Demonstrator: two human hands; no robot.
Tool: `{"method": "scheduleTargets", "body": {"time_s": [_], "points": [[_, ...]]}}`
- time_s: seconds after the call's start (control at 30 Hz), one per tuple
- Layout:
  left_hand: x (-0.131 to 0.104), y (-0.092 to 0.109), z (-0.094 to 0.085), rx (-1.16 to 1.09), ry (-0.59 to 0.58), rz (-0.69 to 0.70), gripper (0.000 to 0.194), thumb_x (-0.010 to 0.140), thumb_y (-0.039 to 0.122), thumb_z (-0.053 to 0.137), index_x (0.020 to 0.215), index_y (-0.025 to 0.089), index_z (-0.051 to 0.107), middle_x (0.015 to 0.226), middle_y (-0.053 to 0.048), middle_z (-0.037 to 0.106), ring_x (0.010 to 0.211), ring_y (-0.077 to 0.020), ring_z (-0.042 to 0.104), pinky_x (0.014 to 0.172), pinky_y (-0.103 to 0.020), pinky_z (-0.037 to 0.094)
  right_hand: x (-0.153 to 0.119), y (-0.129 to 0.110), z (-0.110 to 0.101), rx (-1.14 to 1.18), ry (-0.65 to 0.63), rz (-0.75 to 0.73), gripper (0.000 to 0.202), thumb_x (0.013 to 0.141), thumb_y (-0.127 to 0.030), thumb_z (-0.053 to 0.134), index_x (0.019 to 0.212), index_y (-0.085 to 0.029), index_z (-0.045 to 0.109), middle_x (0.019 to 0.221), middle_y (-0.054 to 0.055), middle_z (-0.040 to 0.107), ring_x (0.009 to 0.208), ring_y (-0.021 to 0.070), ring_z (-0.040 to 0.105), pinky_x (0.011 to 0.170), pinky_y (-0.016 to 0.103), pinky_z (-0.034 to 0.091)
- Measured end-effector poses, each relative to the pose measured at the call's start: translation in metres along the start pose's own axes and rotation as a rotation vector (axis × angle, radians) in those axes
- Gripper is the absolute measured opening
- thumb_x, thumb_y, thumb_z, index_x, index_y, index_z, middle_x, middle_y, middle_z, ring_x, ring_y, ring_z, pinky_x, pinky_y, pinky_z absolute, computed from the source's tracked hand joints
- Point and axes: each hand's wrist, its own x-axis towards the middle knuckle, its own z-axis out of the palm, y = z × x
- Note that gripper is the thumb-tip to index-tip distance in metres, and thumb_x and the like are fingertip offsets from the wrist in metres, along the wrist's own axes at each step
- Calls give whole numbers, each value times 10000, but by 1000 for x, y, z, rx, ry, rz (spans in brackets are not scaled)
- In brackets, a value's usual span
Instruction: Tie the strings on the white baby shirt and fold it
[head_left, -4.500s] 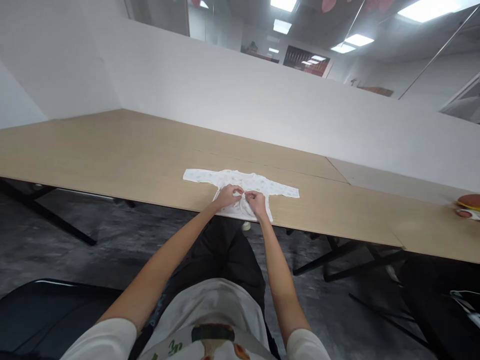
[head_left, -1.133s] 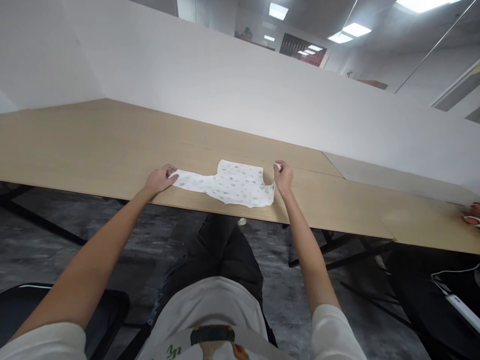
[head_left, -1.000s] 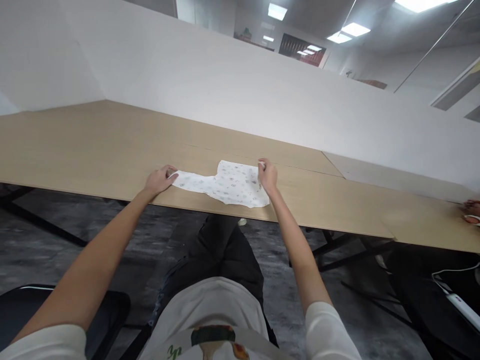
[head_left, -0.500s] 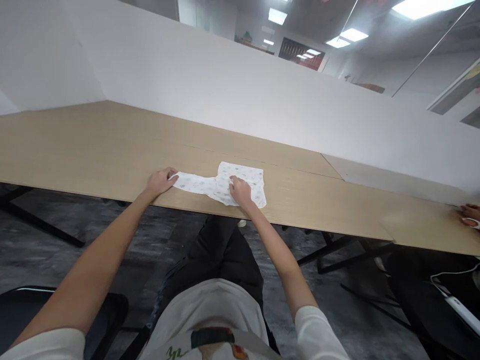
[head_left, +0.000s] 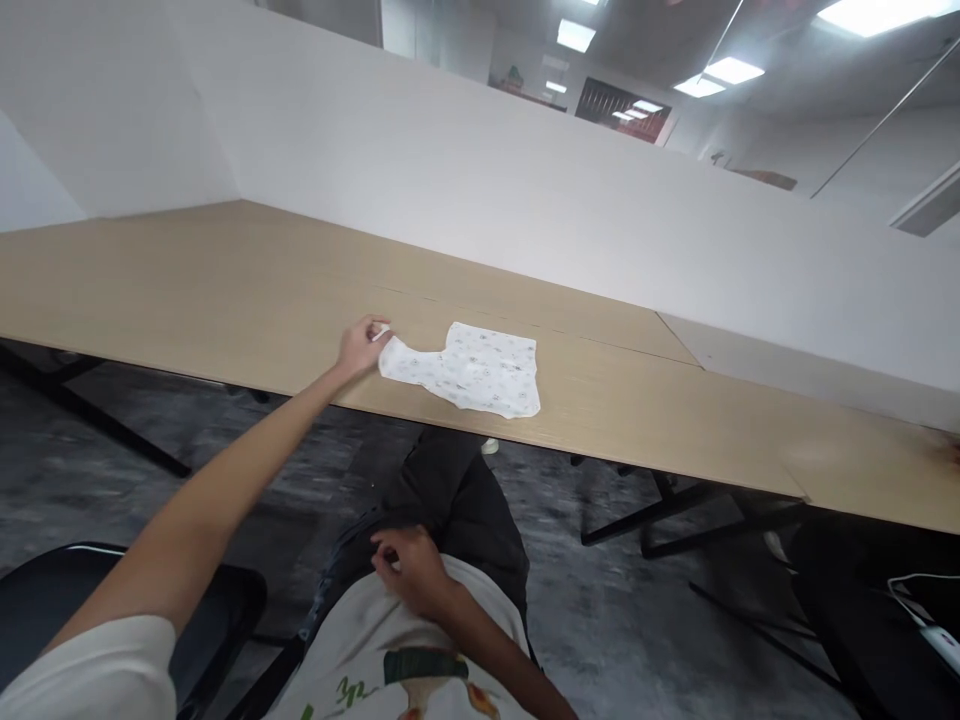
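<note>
Toward the near edge of the tabletop (head_left: 187,290), at the left end of a white printed baby top (head_left: 495,375), the cuff of a sleeve (head_left: 409,366) was pinched by the left hand (head_left: 362,345). That end seemed slightly raised, and the rest of the sleeve was stretched out sideways from the body of the garment. Lower down, off the tabletop and over the lap, the right hand (head_left: 411,568) was held with its fingers loosely curled; nothing could be seen in it. Farther right, the body of the top was spread nearly flat, and no sleeve was seen to project past its right side. From this it could be judged that one sleeve had been turned in, while the gripped one was not yet laid across the body.

The exact hold of the left fingertips was hard to make out, and whether the clothing was touched by the right hand could not be told. The under layers of the top were hidden, and its print was too small to be read. At the far right, a white device (head_left: 941,640) was cut off by the frame.
</note>
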Motion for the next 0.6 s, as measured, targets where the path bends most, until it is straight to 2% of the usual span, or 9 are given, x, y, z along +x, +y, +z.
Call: {"method": "scheduleTargets", "body": {"time_s": [0.1, 0.2, 0.3, 0.43, 0.6], "points": [[-1, 43, 32, -182, 7, 81, 390, 821, 345, 546, 1138, 148, 658, 815, -29, 642, 728, -162, 585, 709, -271, 478, -3, 13, 14, 42, -146, 56, 310, 830, -332, 630, 1111, -250, 732, 975, 29, 788, 975, 244, 730, 912, 328, 509], [-9, 85, 65, -263, -105, 171, 384, 833, 363, 569, 1148, 159, 650, 816, -17, 638, 682, -146, 576, 696, -270, 481, 1, 19, 13, 67, -152, 122, 334, 822, -360, 587, 1089, -242, 749, 1005, 46, 785, 961, 248, 736, 857, 311, 522], [-23, 115, 91, -214, -231, 270, 364, 825, 347, 598, 1143, 180, 658, 831, -14, 653, 694, -151, 586, 728, -281, 486, 1, 22, 15, 96, -182, 176, 372, 803, -394, 568, 1087, -243, 754, 1036, 52, 781, 987, 252, 732, 861, 302, 519], [-41, 130, 114, -123, -365, 381, 387, 843, 312, 556, 1195, 178, 646, 941, -53, 702, 807, -194, 640, 806, -320, 497, 1, 26, 20, 135, -177, 204, 380, 790, -431, 539, 1068, -281, 751, 1056, 18, 778, 987, 245, 731, 857, 298, 516], [-56, 128, 124, -27, -522, 508, 450, 865, 345, 502, 1260, 165, 621, 1060, -97, 723, 986, -256, 667, 890, -372, 504, 2, 29, 21, 153, -177, 197, 379, 771, -459, 522, 1020, -293, 754, 1038, 7, 782, 988, 258, 732, 844, 306, 514]]}}
